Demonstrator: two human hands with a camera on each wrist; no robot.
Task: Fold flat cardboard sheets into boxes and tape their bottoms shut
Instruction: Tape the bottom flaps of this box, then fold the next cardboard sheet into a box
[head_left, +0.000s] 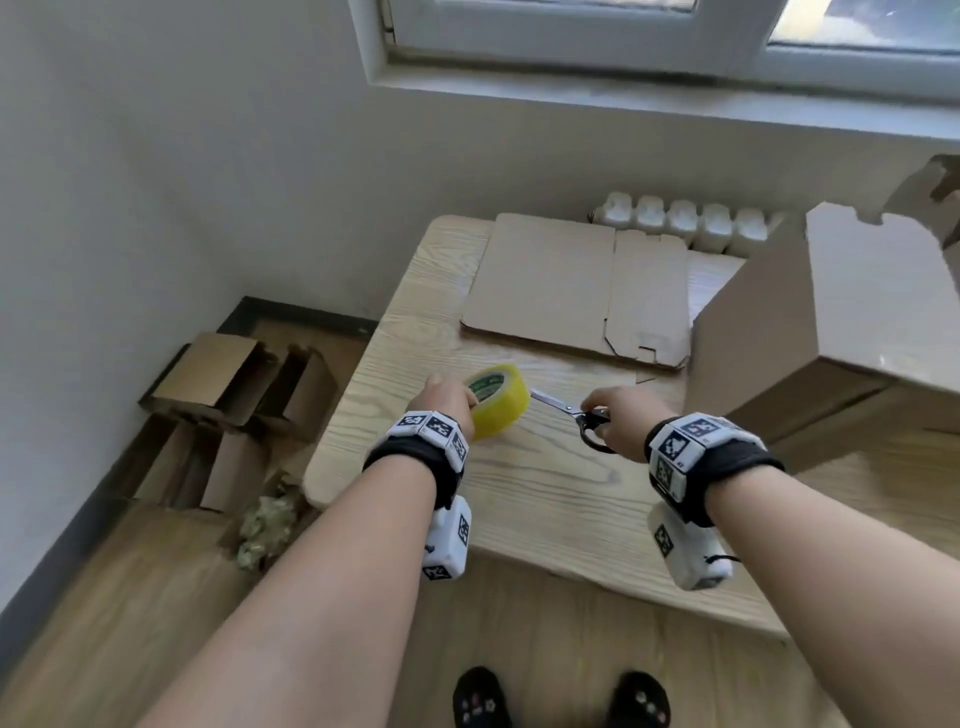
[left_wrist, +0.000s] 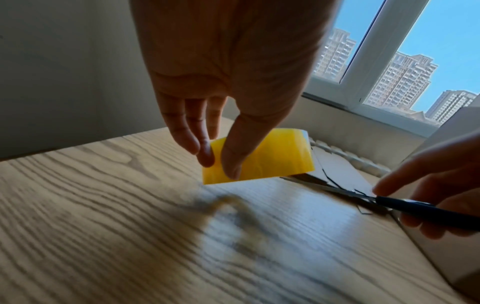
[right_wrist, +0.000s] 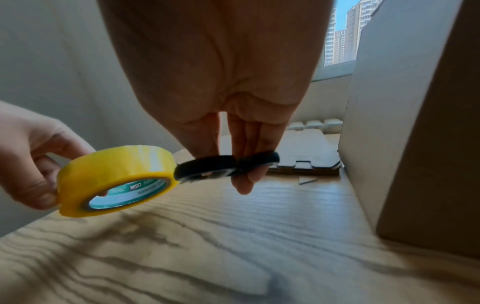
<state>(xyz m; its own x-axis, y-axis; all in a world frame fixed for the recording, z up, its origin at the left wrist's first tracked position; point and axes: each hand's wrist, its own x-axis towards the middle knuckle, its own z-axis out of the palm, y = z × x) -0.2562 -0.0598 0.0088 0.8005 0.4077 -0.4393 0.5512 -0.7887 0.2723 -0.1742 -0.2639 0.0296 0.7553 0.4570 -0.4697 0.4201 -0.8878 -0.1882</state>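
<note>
Yellow tape roll (head_left: 496, 400) gripped by left hand (head_left: 445, 402), scissors (head_left: 576, 415) by right hand (head_left: 618, 418), seemingly above bare table (head_left: 545, 493).

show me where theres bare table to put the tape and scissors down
Bare wood on the table between the tape roll and the near edge. Crowded farther back by the flat cardboard and at right by the folded box.

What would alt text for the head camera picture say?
Over a wooden table, the left hand holds a yellow tape roll and the right hand holds scissors, beside a folded cardboard box.
</note>
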